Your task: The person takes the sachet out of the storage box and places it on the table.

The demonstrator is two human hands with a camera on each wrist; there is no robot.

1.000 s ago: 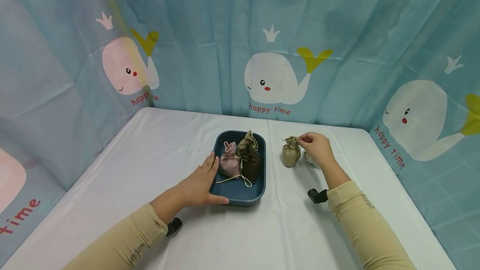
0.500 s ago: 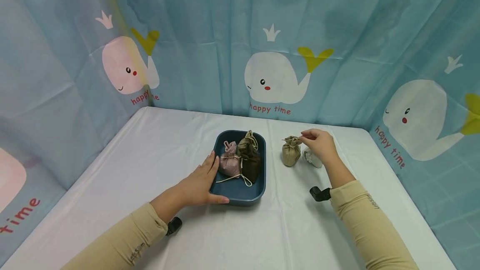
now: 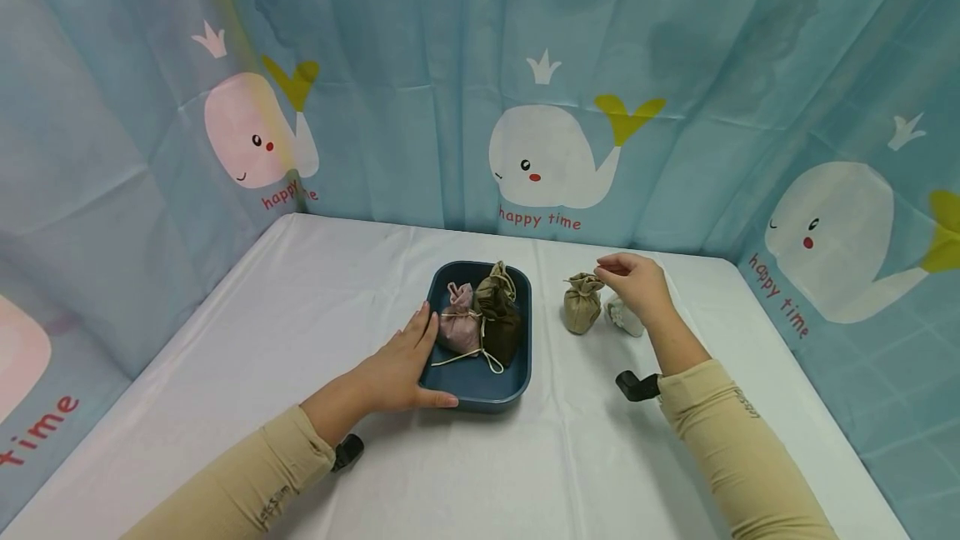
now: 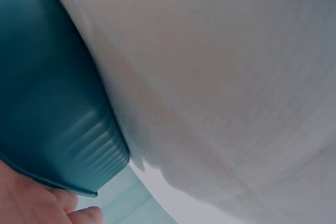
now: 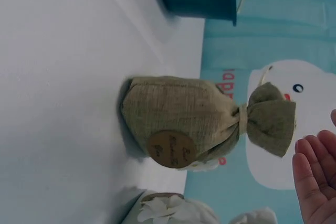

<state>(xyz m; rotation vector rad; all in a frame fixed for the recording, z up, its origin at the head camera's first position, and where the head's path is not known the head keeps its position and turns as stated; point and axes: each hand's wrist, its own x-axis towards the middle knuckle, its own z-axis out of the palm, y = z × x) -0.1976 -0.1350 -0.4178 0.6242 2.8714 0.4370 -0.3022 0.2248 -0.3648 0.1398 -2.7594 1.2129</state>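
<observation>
My left hand (image 3: 397, 369) rests along the left rim of a dark blue tray (image 3: 480, 402), fingers straight and thumb at the front corner. Inside the tray lie a pink drawstring pouch (image 3: 460, 332) and a dark brown drawstring pouch (image 3: 501, 332). To the tray's right, a tan burlap drawstring pouch (image 3: 582, 307) stands upright, with a round brown tag (image 5: 171, 149) on its side. Just beyond its gathered top is my right hand (image 3: 639, 283), its fingers loosely bent. In the right wrist view the fingertips are apart from the pouch.
A white pouch (image 3: 625, 317) with a pale fabric flower (image 5: 167, 208) stands beside the tan one, partly behind my right hand. White cloth (image 3: 360, 273) covers the table. A blue curtain (image 3: 420, 148) with whale prints hangs around its back and sides.
My right hand, earlier at the tan pouch's top, has risen slightly and come off it. More of the white pouch shows. The left hand and tray have stayed still.
</observation>
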